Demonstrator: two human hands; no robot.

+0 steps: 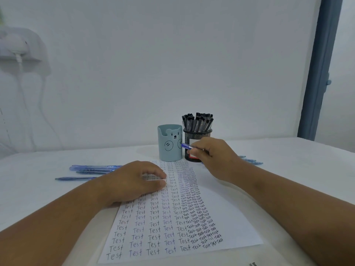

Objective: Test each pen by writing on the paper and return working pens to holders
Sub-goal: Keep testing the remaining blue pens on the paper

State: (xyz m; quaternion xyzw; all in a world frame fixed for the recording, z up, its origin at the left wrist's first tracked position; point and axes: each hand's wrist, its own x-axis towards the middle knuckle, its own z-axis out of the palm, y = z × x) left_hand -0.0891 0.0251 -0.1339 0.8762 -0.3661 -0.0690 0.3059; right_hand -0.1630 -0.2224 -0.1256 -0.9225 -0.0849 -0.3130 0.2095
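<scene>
The paper (221, 217) lies on the white table (288, 160), filled with columns of the word "Test" that crowd together toward its right side. The left hand (132, 181) rests palm down on the sheet's upper left part, fingers relaxed and lightly bent, close together, holding nothing. The right hand (213, 156) is raised above the sheet's far right corner and pinches a blue pen (187, 146) between thumb and fingers, the pen's free end pointing left toward the bear holder (170, 144). That pale blue holder stands at the far edge of the paper, and just right of it, touching or nearly so, stands the mesh holder (197, 143), packed with black pens (197, 121). Several blue pens lie left of the paper (92, 169), and a few more (251, 161) show beyond the right wrist.
</scene>
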